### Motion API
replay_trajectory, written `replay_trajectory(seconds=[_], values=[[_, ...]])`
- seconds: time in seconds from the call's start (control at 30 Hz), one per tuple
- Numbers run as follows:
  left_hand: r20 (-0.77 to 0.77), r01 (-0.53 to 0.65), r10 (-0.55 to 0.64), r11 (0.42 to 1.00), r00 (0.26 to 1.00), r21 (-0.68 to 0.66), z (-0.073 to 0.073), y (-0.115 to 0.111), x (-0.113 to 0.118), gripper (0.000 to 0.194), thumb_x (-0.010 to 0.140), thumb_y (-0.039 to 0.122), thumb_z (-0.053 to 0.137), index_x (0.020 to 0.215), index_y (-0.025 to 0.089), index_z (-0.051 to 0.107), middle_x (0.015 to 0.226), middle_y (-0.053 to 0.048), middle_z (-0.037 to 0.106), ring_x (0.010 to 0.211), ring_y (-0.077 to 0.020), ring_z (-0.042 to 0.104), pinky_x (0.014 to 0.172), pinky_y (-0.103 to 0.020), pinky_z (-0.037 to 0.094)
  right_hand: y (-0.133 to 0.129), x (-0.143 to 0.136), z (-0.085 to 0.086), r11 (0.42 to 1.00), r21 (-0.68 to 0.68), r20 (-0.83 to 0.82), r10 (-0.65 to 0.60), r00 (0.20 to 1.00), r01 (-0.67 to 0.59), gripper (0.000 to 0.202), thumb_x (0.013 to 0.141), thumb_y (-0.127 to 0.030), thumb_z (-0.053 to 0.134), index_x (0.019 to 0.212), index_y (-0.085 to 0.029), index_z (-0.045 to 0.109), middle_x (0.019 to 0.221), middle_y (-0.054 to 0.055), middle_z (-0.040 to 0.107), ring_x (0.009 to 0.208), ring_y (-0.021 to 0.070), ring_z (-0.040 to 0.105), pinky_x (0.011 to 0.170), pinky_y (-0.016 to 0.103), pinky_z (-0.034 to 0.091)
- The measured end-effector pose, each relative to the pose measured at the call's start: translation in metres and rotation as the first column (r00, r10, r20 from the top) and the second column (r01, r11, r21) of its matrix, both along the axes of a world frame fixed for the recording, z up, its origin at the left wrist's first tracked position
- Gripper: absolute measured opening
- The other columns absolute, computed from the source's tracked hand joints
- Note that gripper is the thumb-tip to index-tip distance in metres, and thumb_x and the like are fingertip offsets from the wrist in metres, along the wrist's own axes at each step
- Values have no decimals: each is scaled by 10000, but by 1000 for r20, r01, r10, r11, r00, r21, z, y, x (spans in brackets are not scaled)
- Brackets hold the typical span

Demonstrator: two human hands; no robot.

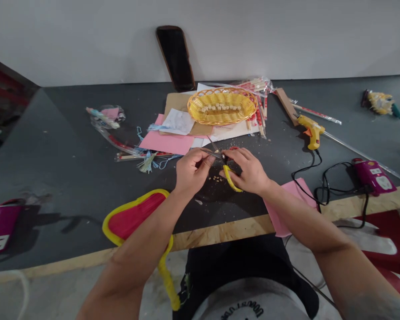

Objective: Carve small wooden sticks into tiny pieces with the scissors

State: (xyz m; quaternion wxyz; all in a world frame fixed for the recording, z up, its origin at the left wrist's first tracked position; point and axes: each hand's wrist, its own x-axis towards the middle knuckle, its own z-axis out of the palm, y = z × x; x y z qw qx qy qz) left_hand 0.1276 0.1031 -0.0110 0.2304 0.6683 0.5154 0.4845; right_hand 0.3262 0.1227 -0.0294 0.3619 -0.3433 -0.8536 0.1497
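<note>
My right hand [246,169] is closed around a pair of scissors [230,178] with a yellow handle loop; a bit of red shows by the upper fingers. Its dark blades point left, towards my left hand [194,171]. The left thumb and fingers are pinched together beside the blades. Whatever lies between those fingertips is too small to make out. Several tiny tan pieces [216,179] are scattered on the dark table just below the scissors. Beyond both hands stands a yellow woven basket [222,118] with small pale pieces along its bottom.
A phone [176,58] leans on the back wall. Pink paper [168,143], tassels [148,162] and wrapped sticks [260,115] lie around the basket. To the right are a yellow glue gun [311,131], its cord and a purple power socket [375,177]. A yellow-edged red fan shape [133,218] lies under my left forearm.
</note>
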Motion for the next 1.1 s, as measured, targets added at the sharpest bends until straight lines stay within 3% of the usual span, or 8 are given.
replay_trajectory(seconds=[0.23, 0.53, 0.63, 0.8, 1.0, 1.1], values=[[0, -24, 24, 998, 1000, -53, 2, 0, 0, 175, 875, 270, 636, 721, 192, 666, 719, -9, 703, 677, -143, 634, 634, -258, 492, 1, -1, -4, 999, 14, 18, 30, 999, -30, 421, 935, -326, 605, 1325, -180, 544, 1180, 144, 708, 1121, 285, 653, 951, 463, 551], [24, -23, 25, 998, 999, -61, 2, 0, 1, 172, 871, 269, 633, 720, 196, 668, 699, -8, 692, 652, -143, 619, 614, -263, 484, 2, 3, 0, 998, -42, 74, 44, 996, -41, 432, 940, -356, 636, 1329, -186, 558, 1117, 135, 727, 1052, 266, 685, 928, 425, 563], [18, -27, 28, 998, 999, -49, 2, 0, 0, 175, 874, 272, 633, 722, 194, 669, 710, -12, 697, 658, -142, 623, 614, -260, 480, 1, 1, -1, 999, -36, 44, 18, 999, -17, 403, 948, -407, 625, 1282, -187, 569, 1076, 123, 727, 1027, 257, 686, 912, 410, 559], [20, -44, 45, 998, 999, -50, 2, 0, 0, 162, 882, 281, 642, 757, 189, 689, 773, -24, 731, 710, -150, 660, 632, -260, 489, 1, -2, -2, 986, -126, -56, -121, 991, 113, 489, 878, -602, 660, 1111, -181, 571, 932, 83, 712, 813, 210, 677, 731, 336, 551], [4, -47, 47, 997, 999, -67, 2, -1, 1, 164, 890, 280, 632, 768, 190, 694, 789, -27, 743, 748, -159, 677, 660, -268, 505, 3, 0, -3, 994, -93, 13, -53, 999, 54, 516, 929, -673, 540, 1048, -175, 605, 872, 90, 691, 817, 230, 650, 783, 372, 526], [0, -45, 46, 997, 999, -58, 3, -2, 2, 157, 885, 277, 634, 771, 192, 701, 809, -29, 756, 734, -155, 678, 672, -269, 521, 3, -2, -2, 991, -118, 37, -57, 998, 61, 577, 871, -728, 582, 1035, -174, 587, 893, 102, 667, 859, 257, 627, 808, 403, 516]])
